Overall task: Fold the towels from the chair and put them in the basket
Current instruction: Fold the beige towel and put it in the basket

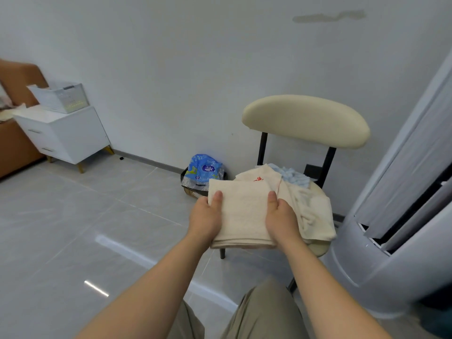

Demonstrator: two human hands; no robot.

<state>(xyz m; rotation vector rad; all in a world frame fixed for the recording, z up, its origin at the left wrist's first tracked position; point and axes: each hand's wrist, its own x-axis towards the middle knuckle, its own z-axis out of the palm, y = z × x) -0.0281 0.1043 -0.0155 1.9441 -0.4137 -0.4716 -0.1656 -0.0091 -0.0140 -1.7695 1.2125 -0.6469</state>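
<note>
Gripped one folded cream towel (242, 211) at centre frame, curling left hand (205, 216) round its left edge and right hand (281, 216) round its right, thumbs on top. Saw one chair (305, 118) just behind, bearing crumpled cream towels (313, 211), count unclear, plus one blue towel (293, 176). Spotted one white basket (63, 96) upper left. Could not read the red print (259, 179).

The folded towel (242, 211) hides fingers of left hand (205, 220) and right hand (281, 220).

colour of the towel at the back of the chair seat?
Light blue. The towel lies behind the cream towels. Head view, the only one, shows it clearly.
</note>
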